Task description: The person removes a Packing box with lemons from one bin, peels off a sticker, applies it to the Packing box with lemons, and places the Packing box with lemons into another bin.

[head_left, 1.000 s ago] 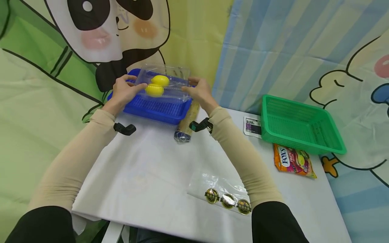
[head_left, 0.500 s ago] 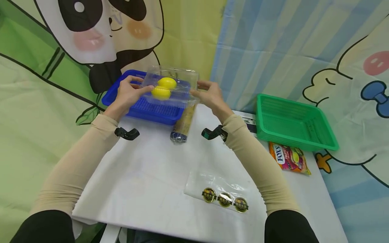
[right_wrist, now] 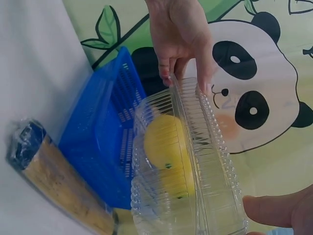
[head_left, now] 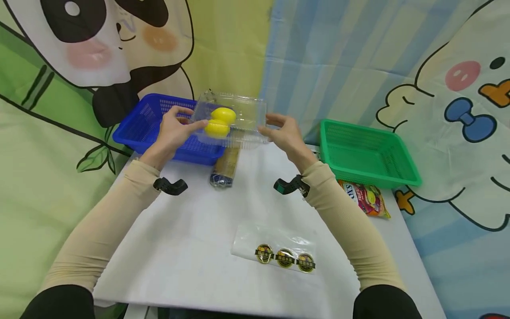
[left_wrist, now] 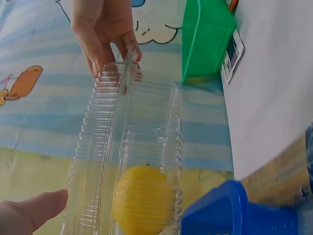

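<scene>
A clear plastic clamshell box (head_left: 249,113) is held up in the air, with two yellow lemons lying together in its left part: one lemon (head_left: 224,115) behind the other lemon (head_left: 217,129). My left hand (head_left: 173,133) grips the box's left end, thumb in front. At the opposite end my right hand (head_left: 287,136) pinches the edge. Seen from the left wrist, the lid and base (left_wrist: 151,117) meet along a rim, and the right hand (left_wrist: 105,29) holds the far end. The right wrist view shows the left hand (right_wrist: 181,36) with fingers and thumb around the rim.
A blue basket (head_left: 131,137) stands behind and below the box, with a rolled package (head_left: 225,167) beside it. To the right are a green basket (head_left: 370,177) and a candy bag (head_left: 368,199). A clear bag with round stickers (head_left: 275,239) lies on the white table (head_left: 191,248).
Both hands have carried the clamshell box with the lemons rightward, from over the blue basket to partly past its right edge. The head view has turned to the right.
</scene>
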{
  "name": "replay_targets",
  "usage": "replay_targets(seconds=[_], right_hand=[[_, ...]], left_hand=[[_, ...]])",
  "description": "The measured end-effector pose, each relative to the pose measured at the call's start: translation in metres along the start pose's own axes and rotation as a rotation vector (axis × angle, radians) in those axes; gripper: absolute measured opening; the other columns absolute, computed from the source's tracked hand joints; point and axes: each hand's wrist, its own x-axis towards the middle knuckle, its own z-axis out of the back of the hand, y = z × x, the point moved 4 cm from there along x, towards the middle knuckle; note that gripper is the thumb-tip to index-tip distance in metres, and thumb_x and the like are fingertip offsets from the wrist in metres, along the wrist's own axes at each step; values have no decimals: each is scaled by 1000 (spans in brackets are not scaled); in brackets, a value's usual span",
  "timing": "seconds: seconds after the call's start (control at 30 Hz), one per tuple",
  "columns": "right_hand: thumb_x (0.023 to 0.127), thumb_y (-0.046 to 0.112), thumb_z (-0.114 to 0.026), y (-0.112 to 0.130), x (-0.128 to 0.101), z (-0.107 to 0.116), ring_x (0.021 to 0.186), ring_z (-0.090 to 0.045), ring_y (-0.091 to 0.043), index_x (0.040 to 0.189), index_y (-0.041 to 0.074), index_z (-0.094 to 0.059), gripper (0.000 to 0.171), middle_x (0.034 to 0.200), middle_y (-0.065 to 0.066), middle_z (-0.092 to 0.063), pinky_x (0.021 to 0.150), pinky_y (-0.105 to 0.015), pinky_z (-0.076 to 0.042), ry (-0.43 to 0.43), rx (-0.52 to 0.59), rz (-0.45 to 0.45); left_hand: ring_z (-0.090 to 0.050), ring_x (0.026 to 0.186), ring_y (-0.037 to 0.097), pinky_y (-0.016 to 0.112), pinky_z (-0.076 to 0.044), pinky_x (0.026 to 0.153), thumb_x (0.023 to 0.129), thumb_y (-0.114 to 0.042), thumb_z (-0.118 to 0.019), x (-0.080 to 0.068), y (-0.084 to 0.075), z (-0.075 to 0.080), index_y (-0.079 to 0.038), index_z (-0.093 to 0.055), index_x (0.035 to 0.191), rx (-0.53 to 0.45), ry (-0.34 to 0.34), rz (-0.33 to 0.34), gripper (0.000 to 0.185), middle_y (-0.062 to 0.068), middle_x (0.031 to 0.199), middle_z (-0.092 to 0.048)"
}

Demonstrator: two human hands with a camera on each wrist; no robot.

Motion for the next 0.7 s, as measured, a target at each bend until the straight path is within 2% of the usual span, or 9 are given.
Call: replay_targets(seconds=[0.1, 0.27, 0.5, 0.6, 0.7], right_hand=[[99, 27, -75, -6, -5, 7, 136, -54, -23, 154, 19, -52, 60, 155, -4, -55, 96, -41, -57, -4, 7, -14], [99, 28, -74, -17, -15, 19, 123, -64, -25, 155, 22, -51, 61, 156, -3, -54, 97, -40, -57, -18, 1, -44], [99, 27, -74, -33, -24, 35, 127, -64, -26, 154, 21, -53, 60, 156, -5, -55, 96, -39, -58, -48, 17, -45], [99, 26, -74, -40, -28, 42, 124, -65, -25, 154, 22, -53, 59, 156, -5, -55, 91, -34, -59, -61, 22, -53], [99, 25, -74, -46, -33, 48, 114, -68, -25, 154, 22, -53, 58, 155, -5, -55, 78, -28, -57, -73, 23, -60]], left_hand=[[-46, 133, 32, 50, -45, 107, 89, -50, -81, -5, -4, -7, -17, -47, 145, -12, 9, -5, 73, 16, 151, -44], [-47, 132, 33, 50, -45, 106, 88, -51, -81, -11, -8, -23, -18, -48, 144, -17, 19, 0, 72, 16, 151, -45], [-48, 131, 34, 51, -47, 108, 87, -49, -83, -14, -7, -46, -18, -48, 143, -36, 35, 7, 73, 16, 151, -46], [-49, 131, 34, 51, -48, 108, 88, -47, -83, -14, -7, -55, -17, -49, 142, -42, 43, 4, 71, 16, 151, -47], [-50, 131, 33, 51, -48, 108, 88, -46, -83, -16, -8, -63, -17, -50, 142, -53, 56, -4, 69, 16, 150, -48]])
